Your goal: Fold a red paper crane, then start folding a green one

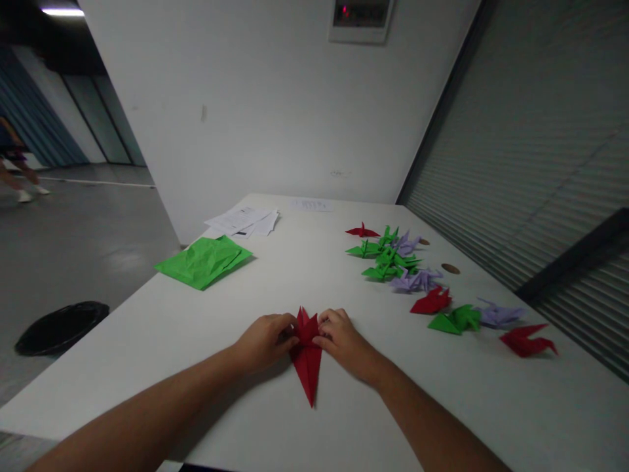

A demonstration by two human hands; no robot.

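Observation:
A partly folded red origami paper [308,367] lies near the front of the white table, its long point toward me and several shorter tips pointing away. My left hand [266,339] pinches its left edge between thumb and fingers. On the opposite edge, my right hand [346,344] grips the paper the same way, thumb near the middle fold. The fingertips hide parts of both side edges.
Folded green cranes [388,262], purple cranes [417,280] and red cranes [528,339] are spread along the table's right side. Crumpled green paper [204,261] and printed sheets [246,221] lie left. A black-lined bin [61,328] stands on the floor; a person [17,157] is far left.

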